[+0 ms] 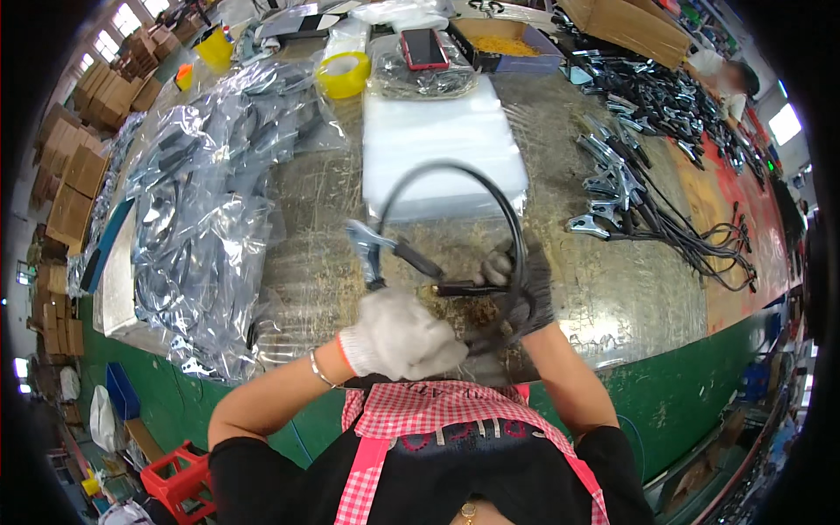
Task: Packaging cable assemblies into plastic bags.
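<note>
Holding a loop of black cable (510, 213) above the surface (612, 306), both hands at chest height, close to the near edge. Right hand (530, 293), dark glove: grip narrow, fingers closed around the cable where the loop comes down. A slim black end piece (461, 289) juts leftward from those fingers, level, its tip pointing toward the other hand. Left hand (407, 337), pale knitted glove: fingers curled, back of the hand turned upward; cannot tell whether its grip has the cable or only lies against it. Metal clamp (376, 239) with black handles sits just beyond the left knuckles, tilted, at the left foot of the loop.

Loop arches over the near end of a stack of clear plastic bags (442, 140). Behind the stack, a red-edged phone (423, 49) rests on more plastic; yellow tape roll (346, 87) just left of it, a shallow box (534, 62) with yellow bits to the right.

Left side of surface: broad heap of bagged items (201, 201), dark cables visible through the film. Right side: bundle of clamp-ended cables (647, 210), cords trailing rightward; larger clamp pile (643, 92) farther back, under an open carton (626, 28). Another person (722, 79) at the far right corner. Red stool (179, 483) on the green floor, lower left.
</note>
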Demonstrator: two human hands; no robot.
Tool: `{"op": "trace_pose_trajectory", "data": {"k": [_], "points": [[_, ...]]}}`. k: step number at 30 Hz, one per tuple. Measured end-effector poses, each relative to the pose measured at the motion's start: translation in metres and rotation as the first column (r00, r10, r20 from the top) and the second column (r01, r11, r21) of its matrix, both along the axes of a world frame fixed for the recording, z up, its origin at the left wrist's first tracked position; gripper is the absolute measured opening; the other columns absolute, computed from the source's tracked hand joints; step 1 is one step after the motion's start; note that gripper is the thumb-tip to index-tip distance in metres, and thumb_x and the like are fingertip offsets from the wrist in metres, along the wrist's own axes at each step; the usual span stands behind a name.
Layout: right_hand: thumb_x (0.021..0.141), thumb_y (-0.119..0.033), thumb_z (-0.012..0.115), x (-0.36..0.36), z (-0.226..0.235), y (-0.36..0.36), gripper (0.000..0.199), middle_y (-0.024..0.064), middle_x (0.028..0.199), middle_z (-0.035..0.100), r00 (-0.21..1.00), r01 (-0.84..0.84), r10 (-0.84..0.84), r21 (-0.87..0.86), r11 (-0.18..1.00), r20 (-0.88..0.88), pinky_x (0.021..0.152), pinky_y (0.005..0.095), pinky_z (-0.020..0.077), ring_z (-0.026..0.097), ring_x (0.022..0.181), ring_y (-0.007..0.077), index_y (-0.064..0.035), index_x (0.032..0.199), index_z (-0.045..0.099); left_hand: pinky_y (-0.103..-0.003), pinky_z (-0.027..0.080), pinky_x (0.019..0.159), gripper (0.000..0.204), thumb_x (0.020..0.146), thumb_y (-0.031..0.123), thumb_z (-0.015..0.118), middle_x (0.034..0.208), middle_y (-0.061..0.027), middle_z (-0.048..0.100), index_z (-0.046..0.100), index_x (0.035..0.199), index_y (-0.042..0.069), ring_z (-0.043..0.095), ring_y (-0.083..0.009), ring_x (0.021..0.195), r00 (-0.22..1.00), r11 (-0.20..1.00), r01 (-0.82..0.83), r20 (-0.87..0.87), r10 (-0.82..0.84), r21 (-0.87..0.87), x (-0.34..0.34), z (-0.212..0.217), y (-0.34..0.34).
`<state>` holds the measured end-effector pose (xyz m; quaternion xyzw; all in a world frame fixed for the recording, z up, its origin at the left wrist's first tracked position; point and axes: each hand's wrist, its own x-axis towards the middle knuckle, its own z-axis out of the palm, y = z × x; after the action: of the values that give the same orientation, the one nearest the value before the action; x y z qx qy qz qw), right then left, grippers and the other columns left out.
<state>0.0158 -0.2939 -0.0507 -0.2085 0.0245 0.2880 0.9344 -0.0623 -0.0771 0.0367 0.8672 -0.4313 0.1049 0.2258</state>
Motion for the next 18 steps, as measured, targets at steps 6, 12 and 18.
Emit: {"op": "trace_pose_trajectory", "data": {"k": [6,12,18], "points": [[0.081,-0.023,0.062,-0.010,-0.019,0.016,0.033,0.0141,0.099,0.058,0.588,0.679,0.430,-0.707,0.198,0.685,0.075,0.0451,0.0471,0.057,0.084,0.0308,-0.0055,0.108,0.057,-0.032,0.041,0.042,0.041,0.073,0.043,0.065,0.045,-0.0021,0.045,0.045,0.050,0.015,0.051,-0.0194,0.043,0.971,0.949,0.236,-0.089,-0.222,0.211,-0.026,-0.069,0.008],[0.082,-0.018,0.060,-0.013,-0.004,0.018,0.032,0.0177,0.099,0.058,0.395,0.892,0.664,-0.438,-0.112,0.635,0.080,0.0422,0.0441,0.055,0.091,0.0356,-0.0057,0.111,0.059,-0.032,0.049,0.080,0.022,0.079,0.026,0.063,0.103,-0.0125,0.060,0.063,0.091,0.008,0.060,-0.0235,0.095,0.892,0.872,-0.438,0.011,0.451,-0.217,-0.028,-0.069,0.049],[0.086,-0.021,0.056,-0.026,-0.015,0.030,0.028,0.0150,0.099,0.062,0.460,0.816,0.637,-0.577,-0.030,0.618,0.081,0.0416,0.0419,0.058,0.092,0.0332,-0.0100,0.111,0.061,-0.035,0.046,0.088,0.030,0.078,0.018,0.061,0.120,-0.0147,0.053,0.061,0.108,0.009,0.055,-0.0293,0.108,0.642,0.583,-0.764,-0.416,0.644,-0.278,-0.003,-0.058,-0.007]]}}
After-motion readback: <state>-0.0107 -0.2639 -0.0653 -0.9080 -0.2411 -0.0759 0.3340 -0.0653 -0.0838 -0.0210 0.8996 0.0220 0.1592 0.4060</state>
